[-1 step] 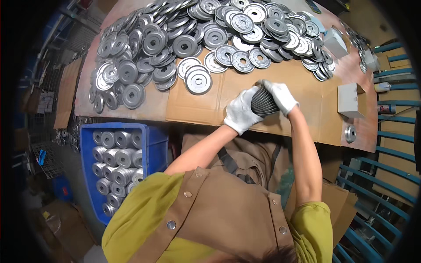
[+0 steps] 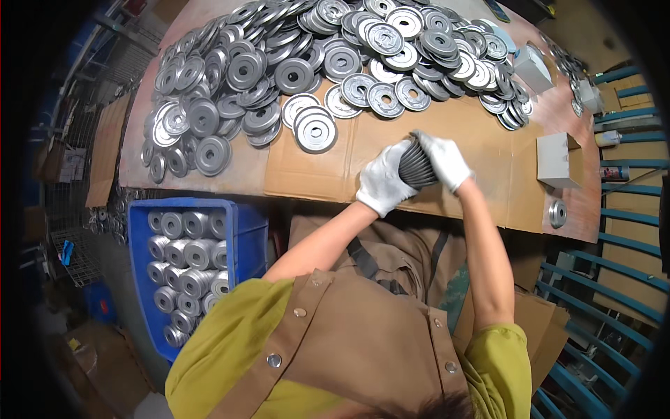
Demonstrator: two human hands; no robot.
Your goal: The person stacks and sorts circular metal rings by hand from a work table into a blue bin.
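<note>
Over the cardboard sheet, near the table's front edge, I hold a stack of grey metal discs (image 2: 414, 170) pressed face to face. My left hand (image 2: 383, 180), in a white glove, is closed around the stack's left side. My right hand (image 2: 447, 163), gloved the same way, lies over the stack's right side with its fingers bent across the top; its palm side is hidden. Beyond my hands, a large heap of loose metal discs (image 2: 294, 75) covers the back of the table. A few brighter discs (image 2: 315, 130) overlap on the cardboard (image 2: 391, 140) to the left.
At lower left a blue plastic crate (image 2: 248, 241) holds rows of stacked discs. An open white box (image 2: 555, 159) and a small metal part (image 2: 557, 214) sit at the table's right. Another white box (image 2: 533, 68) stands behind. Blue rails (image 2: 631, 218) run along the right side.
My right hand has shifted slightly left and covers more of the stack. My left hand and the stack stay in nearly the same place.
</note>
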